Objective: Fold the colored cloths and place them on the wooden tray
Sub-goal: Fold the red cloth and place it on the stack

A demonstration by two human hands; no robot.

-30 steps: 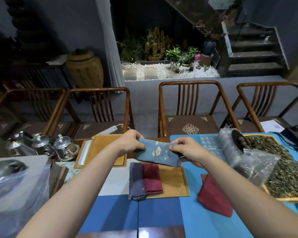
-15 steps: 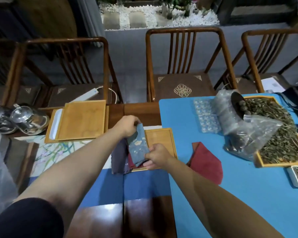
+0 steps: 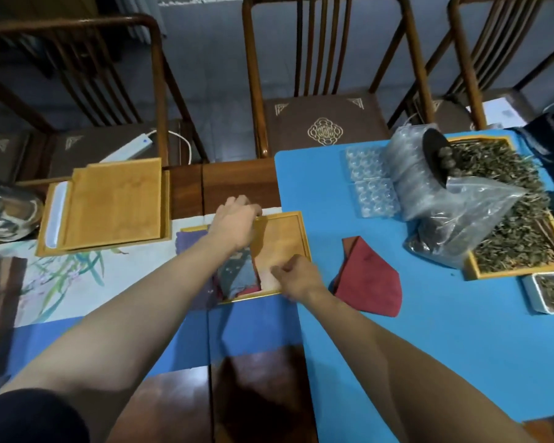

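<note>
Item: blue patterned cloth [image 3: 240, 272], which we find lying folded on the wooden tray [image 3: 283, 233] over a red one; no legible writing. Left hand [image 3: 235, 223] pinches its far end, right hand [image 3: 296, 276] its near corner. Second red cloth [image 3: 370, 282] rests on the blue mat [image 3: 429, 346]

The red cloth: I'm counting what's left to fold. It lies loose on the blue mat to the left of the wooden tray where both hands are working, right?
Not quite. In the head view the red cloth lies loose on the blue mat to the right of the wooden tray, not the left. Both hands, left and right, are at that tray.
</note>
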